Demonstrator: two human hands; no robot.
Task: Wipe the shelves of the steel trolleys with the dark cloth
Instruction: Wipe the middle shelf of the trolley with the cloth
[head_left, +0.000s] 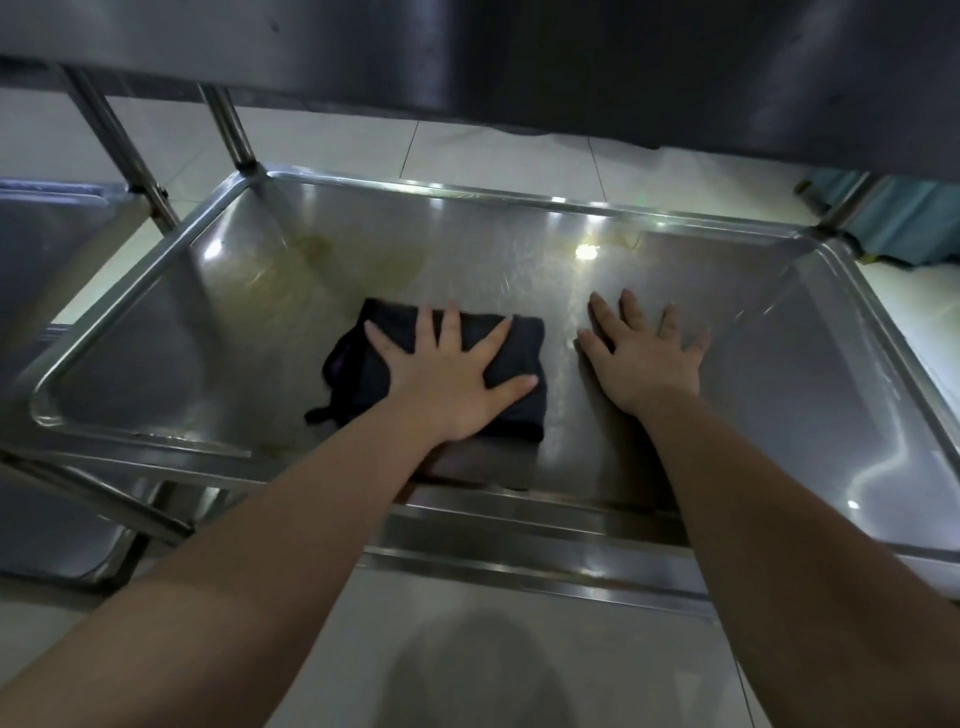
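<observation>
A folded dark cloth (358, 364) lies on the floor of a steel trolley's lower shelf (519, 200), a shallow tray with raised rims. My left hand (447, 374) presses flat on the cloth with fingers spread, holding it against the steel. To its right, my right hand (644, 358) rests palm down on the bare shelf, fingers apart, with nothing in it. Yellowish stains (311, 254) mark the far left part of the shelf floor.
The trolley's upper shelf (571, 62) hangs overhead across the top of the view. Upright steel posts (228, 124) rise at the far left corner. A second steel trolley (52, 249) stands at the left. A teal object (904, 223) lies on the tiled floor at the far right.
</observation>
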